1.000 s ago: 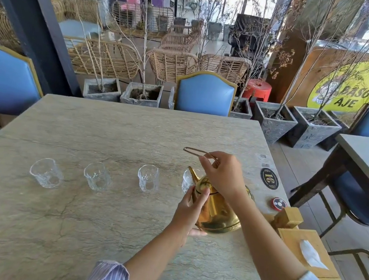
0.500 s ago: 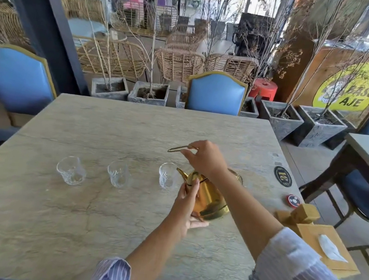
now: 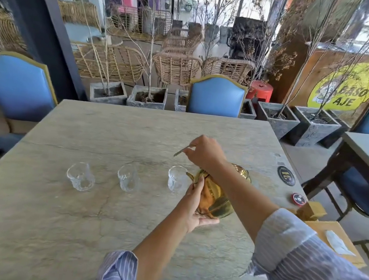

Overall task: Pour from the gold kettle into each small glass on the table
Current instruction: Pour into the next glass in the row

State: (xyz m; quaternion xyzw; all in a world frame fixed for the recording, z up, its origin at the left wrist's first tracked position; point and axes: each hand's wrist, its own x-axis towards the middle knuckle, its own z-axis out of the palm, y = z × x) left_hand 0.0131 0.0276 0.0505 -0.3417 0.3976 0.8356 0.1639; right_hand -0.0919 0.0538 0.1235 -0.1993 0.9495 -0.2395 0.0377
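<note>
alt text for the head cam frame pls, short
Two bare hands tilt a gold kettle toward the nearest of three small glasses on a stone table: the right hand grips the thin handle, the left hand steadies the body. The other two glasses stand further left.

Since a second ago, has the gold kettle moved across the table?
Yes. The gold kettle has shifted left, away from the black round sticker on the table; its spout now sits at the next glass in the row.
</note>
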